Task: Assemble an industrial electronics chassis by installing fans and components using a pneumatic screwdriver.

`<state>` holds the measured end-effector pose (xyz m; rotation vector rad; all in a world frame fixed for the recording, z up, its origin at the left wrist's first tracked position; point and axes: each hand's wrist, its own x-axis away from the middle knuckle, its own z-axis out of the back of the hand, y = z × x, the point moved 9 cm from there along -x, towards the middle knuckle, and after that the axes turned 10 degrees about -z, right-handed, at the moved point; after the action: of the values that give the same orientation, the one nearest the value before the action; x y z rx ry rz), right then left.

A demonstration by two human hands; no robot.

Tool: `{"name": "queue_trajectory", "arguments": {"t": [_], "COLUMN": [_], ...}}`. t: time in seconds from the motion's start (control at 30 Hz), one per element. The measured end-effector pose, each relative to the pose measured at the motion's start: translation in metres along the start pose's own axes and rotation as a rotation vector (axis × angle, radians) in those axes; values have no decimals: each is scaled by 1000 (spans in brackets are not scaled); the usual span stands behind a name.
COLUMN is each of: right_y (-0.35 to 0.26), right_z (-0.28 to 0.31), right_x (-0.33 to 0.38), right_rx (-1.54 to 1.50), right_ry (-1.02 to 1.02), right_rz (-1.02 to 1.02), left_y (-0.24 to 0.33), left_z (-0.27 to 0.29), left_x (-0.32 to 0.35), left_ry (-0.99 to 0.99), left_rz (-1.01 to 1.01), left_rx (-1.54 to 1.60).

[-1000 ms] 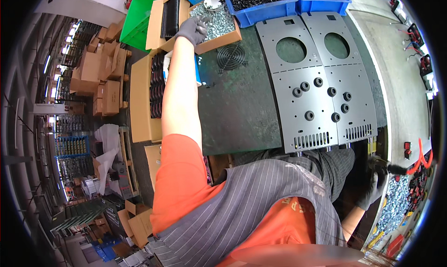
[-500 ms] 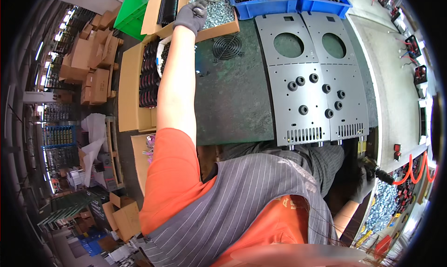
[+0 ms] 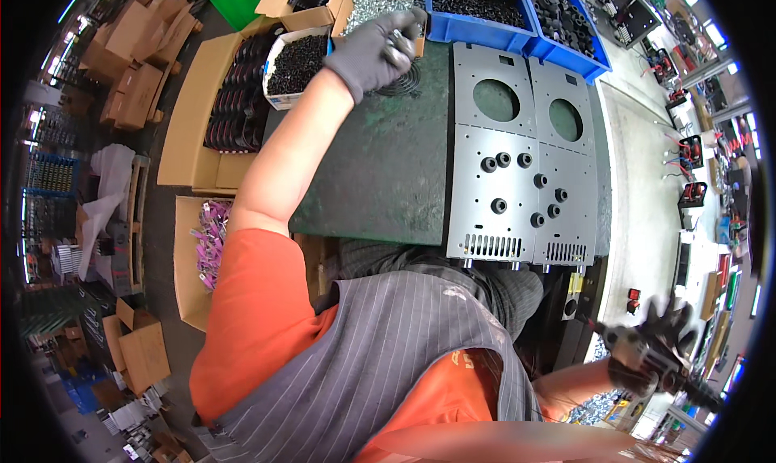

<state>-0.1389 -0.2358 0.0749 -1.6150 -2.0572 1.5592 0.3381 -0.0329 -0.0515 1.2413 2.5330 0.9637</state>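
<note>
My left hand [image 3: 368, 59], in a dark grey glove, is raised over the back of the table with its fingers curled around small silvery screws [image 3: 398, 49]. Behind it a black round wire fan guard [image 3: 404, 82] is partly hidden. At the right, my gloved right hand [image 3: 667, 334] grips a power screwdriver [image 3: 643, 354], blurred by motion, its tip pointing left. Two grey sheet-metal panels [image 3: 469, 180] [image 3: 578, 172] lie side by side between my hands, each with a round hole and a row of slots. Several black rubber feet [image 3: 540, 180] stand on them.
Blue bins [image 3: 477, 28] of black parts and a carton of silvery screws [image 3: 368, 6] line the back. Left are a white box of black screws [image 3: 297, 63], a carton of black parts [image 3: 190, 107] and one of purple pieces [image 3: 190, 253]. A pale bench [image 3: 638, 180] runs along the right.
My left hand has come out of the screw carton toward me and right. My right hand has lifted the screwdriver from beside the table out over the right side. The whole view has shifted.
</note>
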Motion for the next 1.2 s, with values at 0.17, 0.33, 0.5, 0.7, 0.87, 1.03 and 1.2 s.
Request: {"name": "queue_trajectory", "arguments": {"t": [0.17,0.33,0.5,0.7,0.87,1.03,1.2], "right_y": [90,118,118,108,108,113,109], "right_z": [-96,-130,-141,-147,-150,-144,-163], "right_x": [3,-9,-29,-26,-23,-22,-13], "right_rx": [-565,-234,-196,-140,-225,-238,-308], "right_ry": [-820,-464,-384,-392,-391,-363,-672], "right_rz": [-567,-344,-273,-105,-98,-117,-215], "left_y": [-73,-112,-153,-191,-200,-204,-208], "left_z": [-5,-3,-20,-43,-50,-57,-63], "left_x": [46,88,114,130,135,137,147], "left_ry": [18,90,5,-28,-8,-67,-172], "left_rz": [176,244,296,381,419,422,466], "left_rx": [-33,-13,-75,73,157,225,200]}}
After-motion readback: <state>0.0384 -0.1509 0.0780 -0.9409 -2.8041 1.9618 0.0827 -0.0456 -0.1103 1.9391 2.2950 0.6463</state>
